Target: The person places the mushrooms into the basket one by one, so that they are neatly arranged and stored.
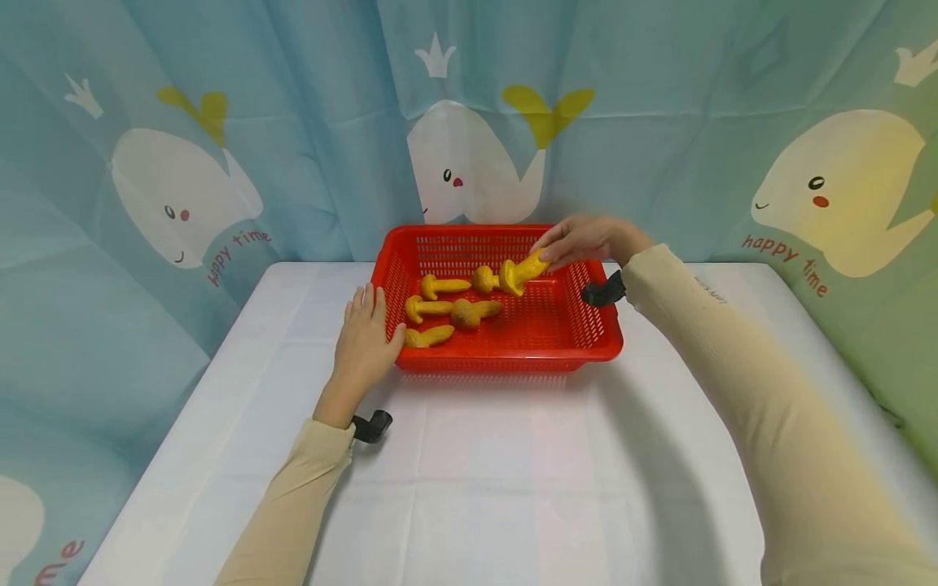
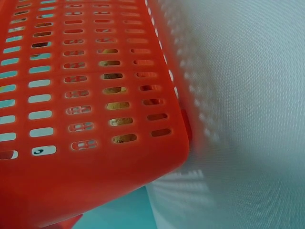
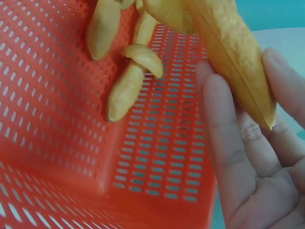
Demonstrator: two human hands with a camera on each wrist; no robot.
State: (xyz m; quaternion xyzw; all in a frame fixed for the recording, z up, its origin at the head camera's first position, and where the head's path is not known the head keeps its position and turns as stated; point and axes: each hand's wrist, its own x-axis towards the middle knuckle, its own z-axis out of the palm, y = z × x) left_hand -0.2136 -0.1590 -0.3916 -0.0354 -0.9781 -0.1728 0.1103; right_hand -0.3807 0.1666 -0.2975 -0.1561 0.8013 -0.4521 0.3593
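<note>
A red perforated plastic basket stands at the far side of the table. My left hand rests against its left end, fingers straight along the rim and thumb near the front corner. Over the basket's right half, my right hand holds a yellow mushroom, cap pointing left and down. In the right wrist view, fingers and thumb grip its tapered stem. Several more yellow mushrooms lie in the basket's left half. The left wrist view shows the slotted basket wall, not the hand.
A white cloth covers the table. Behind it hangs a blue-green curtain with whale prints, close to the basket's back edge. Black wrist cameras sit on both wrists.
</note>
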